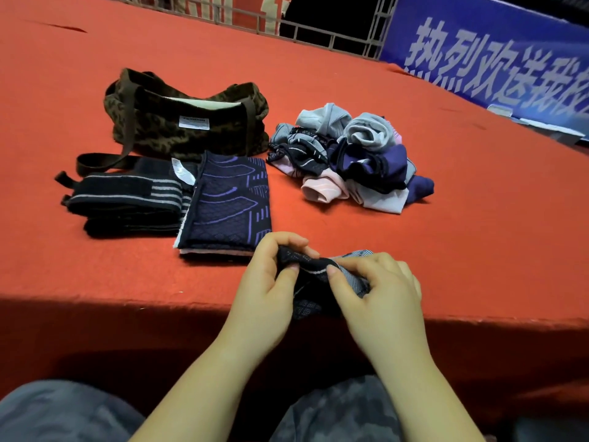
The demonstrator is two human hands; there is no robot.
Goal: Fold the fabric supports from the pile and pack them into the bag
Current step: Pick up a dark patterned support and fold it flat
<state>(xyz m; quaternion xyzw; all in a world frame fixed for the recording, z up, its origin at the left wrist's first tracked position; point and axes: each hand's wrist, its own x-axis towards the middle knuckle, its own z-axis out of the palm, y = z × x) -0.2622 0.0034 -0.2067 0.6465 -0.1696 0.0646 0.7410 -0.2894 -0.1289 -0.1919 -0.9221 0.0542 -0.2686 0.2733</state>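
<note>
Two hands meet at the near edge of the red table [446, 237], both on one dark support [314, 282] bunched between them. The left hand [271, 282] has its fingers curled over the support's top fold with the thumb pinching from below; the right hand [379, 288] pinches the grey-striped end between thumb and forefinger. The support hangs partly over the table's front edge, just above the person's knees [338, 409]. Just beyond the left hand lies a folded stack [228, 202] with a navy-and-purple piece on top, its near edge close to the knuckles. A black striped wrap [127, 202] touches the stack's left side. Behind both sits the camouflage bag [188, 122], mouth open upward, one strap [98, 162] trailing onto the table beside the wrap. To the right of the bag, apart from the stack by a strip of bare cloth, the pile [350, 157] of loose grey, pink and navy supports lies in a heap. Bare red surface spreads wide to the right of the hands and left of the wrap. A blue banner [494, 59] borders the far right edge.
</note>
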